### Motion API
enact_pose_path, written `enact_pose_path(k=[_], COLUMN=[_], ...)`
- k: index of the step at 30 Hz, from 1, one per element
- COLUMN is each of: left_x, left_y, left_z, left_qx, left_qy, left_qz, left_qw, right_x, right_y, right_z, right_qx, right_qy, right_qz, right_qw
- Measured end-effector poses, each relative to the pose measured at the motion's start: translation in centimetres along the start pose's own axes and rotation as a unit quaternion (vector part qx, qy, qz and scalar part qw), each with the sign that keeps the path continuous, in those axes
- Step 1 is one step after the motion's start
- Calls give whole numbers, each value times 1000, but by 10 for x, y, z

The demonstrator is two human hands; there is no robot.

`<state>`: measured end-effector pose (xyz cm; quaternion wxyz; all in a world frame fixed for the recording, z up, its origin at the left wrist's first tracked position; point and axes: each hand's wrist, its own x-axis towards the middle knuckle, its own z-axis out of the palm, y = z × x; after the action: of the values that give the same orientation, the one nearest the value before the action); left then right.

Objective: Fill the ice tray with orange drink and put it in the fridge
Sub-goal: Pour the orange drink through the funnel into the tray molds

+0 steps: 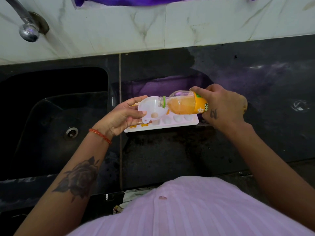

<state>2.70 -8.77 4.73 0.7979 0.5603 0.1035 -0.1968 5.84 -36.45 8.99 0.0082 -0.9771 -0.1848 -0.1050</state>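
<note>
Two hands worked above the ice tray [172, 124], which we took as our landmark; it lay flat on the dark counter [170, 159], just right of the sink [51, 116]. We saw orange liquid in a few cells at its left end, while the cells toward the right looked pale and unfilled. The left hand [121, 116] pinched the rim of a translucent white funnel [152, 109] directly over the tray. The right hand [223, 108] gripped the base of the orange drink bottle [184, 104], tipped nearly level, its open neck resting inside the funnel's mouth.

We judged overflow the main risk: a steeper tilt could send drink faster than the narrow spout drains, flooding neighbouring cells or the counter. A drifting funnel would miss its cell.

The tray was rigid white plastic with rounded cells; the bottle clear, smooth, bulbous, yellow-labelled; the counter glossy and wet-looking.
</note>
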Motion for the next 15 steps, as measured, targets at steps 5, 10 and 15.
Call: enact_pose_path(k=[5, 10, 15], left_x=[1, 2, 1], left_y=[-2, -2, 0], left_z=[4, 4, 5], left_qx=[4, 8, 0], left_qy=[0, 4, 5], left_qz=[-2, -4, -8], left_qw=[1000, 1000, 1000], right_x=[0, 0, 2], right_y=[3, 0, -2], right_z=[1, 0, -1], right_qx=[16, 8, -1], right_qy=[-10, 10, 15], right_qz=[-8, -9, -14], right_qw=[1000, 1000, 1000])
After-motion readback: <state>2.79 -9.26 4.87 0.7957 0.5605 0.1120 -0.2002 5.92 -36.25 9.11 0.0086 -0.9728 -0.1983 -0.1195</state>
